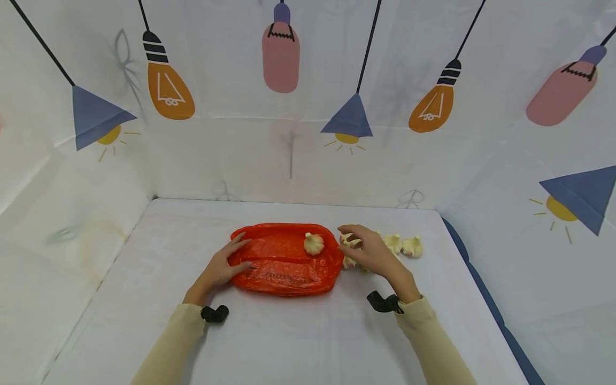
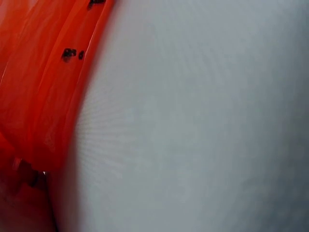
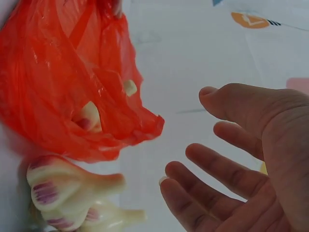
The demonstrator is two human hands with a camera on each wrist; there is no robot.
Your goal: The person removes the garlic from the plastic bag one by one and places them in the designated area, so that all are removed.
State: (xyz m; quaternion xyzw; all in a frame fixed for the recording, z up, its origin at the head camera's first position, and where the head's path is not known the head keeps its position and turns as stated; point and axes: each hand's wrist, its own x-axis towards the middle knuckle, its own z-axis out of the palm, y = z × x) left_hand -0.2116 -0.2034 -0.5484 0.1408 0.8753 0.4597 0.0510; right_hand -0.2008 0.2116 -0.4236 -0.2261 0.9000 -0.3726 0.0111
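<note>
A red plastic bag (image 1: 284, 267) lies flat on the white table, with one garlic bulb (image 1: 314, 244) on its upper right part. My left hand (image 1: 239, 254) rests on the bag's left edge, fingers straight and spread. My right hand (image 1: 350, 241) hovers just right of the bag over several loose garlic bulbs (image 1: 412, 247). In the right wrist view the right hand (image 3: 188, 140) is empty, with its fingers relaxed. Two bulbs (image 3: 67, 186) lie below the bag's crumpled edge (image 3: 63, 92). The left wrist view shows only the bag (image 2: 38, 82) and the table (image 2: 193, 121).
The white table (image 1: 298, 331) is enclosed by a cloth backdrop (image 1: 298, 160) printed with lamps at the back and both sides. A dark blue strip (image 1: 486, 299) runs along the table's right edge. Bare tabletop stretches between my forearms and to the left of the bag.
</note>
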